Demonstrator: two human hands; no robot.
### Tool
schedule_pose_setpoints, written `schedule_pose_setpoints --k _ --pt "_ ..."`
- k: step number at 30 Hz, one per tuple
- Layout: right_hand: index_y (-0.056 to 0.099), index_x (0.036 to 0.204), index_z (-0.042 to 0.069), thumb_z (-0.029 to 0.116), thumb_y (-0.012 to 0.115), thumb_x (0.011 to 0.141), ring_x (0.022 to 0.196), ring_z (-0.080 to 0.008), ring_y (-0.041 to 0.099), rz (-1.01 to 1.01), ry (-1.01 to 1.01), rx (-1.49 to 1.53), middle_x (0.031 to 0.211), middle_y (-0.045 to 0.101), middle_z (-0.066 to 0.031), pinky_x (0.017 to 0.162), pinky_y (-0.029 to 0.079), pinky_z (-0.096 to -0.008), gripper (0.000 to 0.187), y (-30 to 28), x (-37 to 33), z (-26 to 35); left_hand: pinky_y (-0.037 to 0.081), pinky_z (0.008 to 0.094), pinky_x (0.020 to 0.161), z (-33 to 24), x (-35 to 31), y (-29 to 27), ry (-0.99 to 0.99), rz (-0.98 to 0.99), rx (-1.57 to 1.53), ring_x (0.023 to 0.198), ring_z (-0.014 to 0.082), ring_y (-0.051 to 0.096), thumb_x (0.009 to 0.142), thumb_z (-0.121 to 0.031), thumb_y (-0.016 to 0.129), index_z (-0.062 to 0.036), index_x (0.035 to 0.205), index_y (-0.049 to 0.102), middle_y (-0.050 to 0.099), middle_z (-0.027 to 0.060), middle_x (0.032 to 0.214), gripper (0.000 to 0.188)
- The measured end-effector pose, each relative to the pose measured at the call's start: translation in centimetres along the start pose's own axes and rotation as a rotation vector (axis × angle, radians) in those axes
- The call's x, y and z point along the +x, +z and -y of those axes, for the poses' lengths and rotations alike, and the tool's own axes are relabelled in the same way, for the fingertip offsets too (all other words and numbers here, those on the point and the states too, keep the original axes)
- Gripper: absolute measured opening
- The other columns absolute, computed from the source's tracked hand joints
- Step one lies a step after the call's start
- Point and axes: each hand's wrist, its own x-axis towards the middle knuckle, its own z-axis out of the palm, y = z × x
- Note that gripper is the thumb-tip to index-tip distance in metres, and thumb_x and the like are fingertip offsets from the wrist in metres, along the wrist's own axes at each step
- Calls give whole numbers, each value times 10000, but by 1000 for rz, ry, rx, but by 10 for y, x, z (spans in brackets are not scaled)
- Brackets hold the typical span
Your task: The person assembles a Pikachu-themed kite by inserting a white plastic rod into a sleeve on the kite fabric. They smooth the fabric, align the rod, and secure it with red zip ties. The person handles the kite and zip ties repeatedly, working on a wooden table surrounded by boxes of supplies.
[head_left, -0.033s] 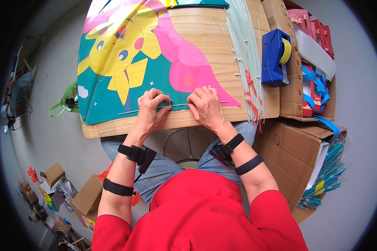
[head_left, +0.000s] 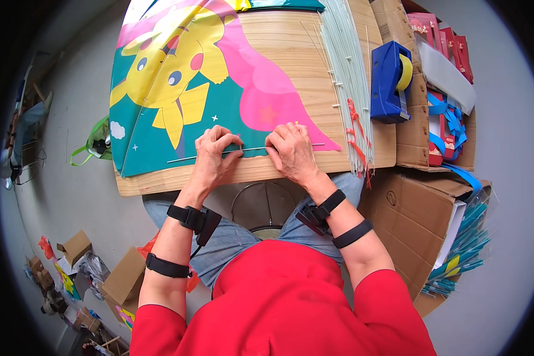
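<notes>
A thin, pale rod [head_left: 255, 148] lies almost level along the near edge of a shiny printed sheet [head_left: 228, 104], teal and pink with a yellow cartoon animal. My left hand [head_left: 212, 155] pinches the rod left of its middle, thumb and fingers closed around it. To the right, my right hand [head_left: 293, 153] is closed on the same rod, with its fingertips bent down at the sheet. Both rod ends stick out beyond my hands. Under the sheet is a wooden tabletop [head_left: 279, 35].
Many pale rods [head_left: 338, 65] lie bundled at the table's right, with red ties [head_left: 355, 133]. A blue tape dispenser [head_left: 384, 83] stands beside them. Cardboard boxes [head_left: 412, 219] crowd the right side. A green bag [head_left: 95, 139] is left of the table.
</notes>
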Motion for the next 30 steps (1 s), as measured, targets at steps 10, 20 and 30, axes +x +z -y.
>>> schedule_pose_setpoints --k 10,20,30 --pt "561 769 93 114 635 725 847 -240 506 4 6 6 790 514 -62 840 349 -420 89 -1 1 1 402 341 737 3 0 1 24 -12 1 825 217 516 639 -100 743 -96 833 636 541 38 858 221" --pt "555 763 94 112 633 712 837 -246 507 0 0 19 779 509 -64 838 351 -425 95 -1 2 1 389 343 759 1 -2 0 9 -19 3 825 217 509 637 -99 744 -100 842 637 531 33 848 232" --pt "547 752 97 117 644 690 828 -247 510 3 13 38 774 508 -62 849 358 -437 117 -3 2 3 353 362 820 4 -3 1 -8 13 -14 870 208 502 651 -100 738 -128 858 622 525 17 883 238"
